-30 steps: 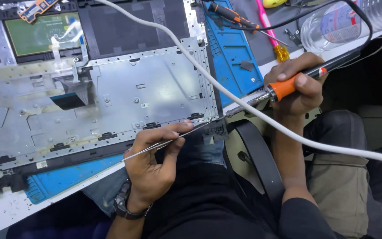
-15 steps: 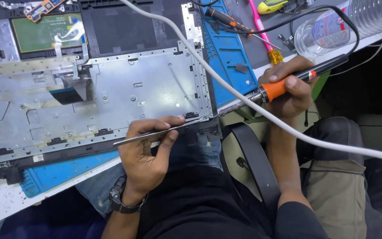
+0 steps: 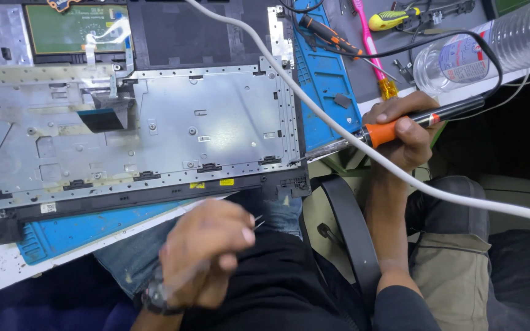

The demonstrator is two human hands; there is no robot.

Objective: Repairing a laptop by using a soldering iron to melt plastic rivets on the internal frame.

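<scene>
The right hand [image 3: 403,132] is clamped on a soldering iron [image 3: 394,130], tip at the keyboard backplate's [image 3: 203,132] lower right corner; keeping that tip steady on the edge seems wise. The left hand [image 3: 207,251], low centre, pinches tweezers [image 3: 257,222].

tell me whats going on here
A person sits at a bench with an opened laptop shell lying inside-up on a blue mat. The right hand grips a soldering iron by its orange collar, with the tip at the lower right corner of the metal keyboard plate. The left hand hangs over the lap, pinching thin metal tweezers.
</scene>
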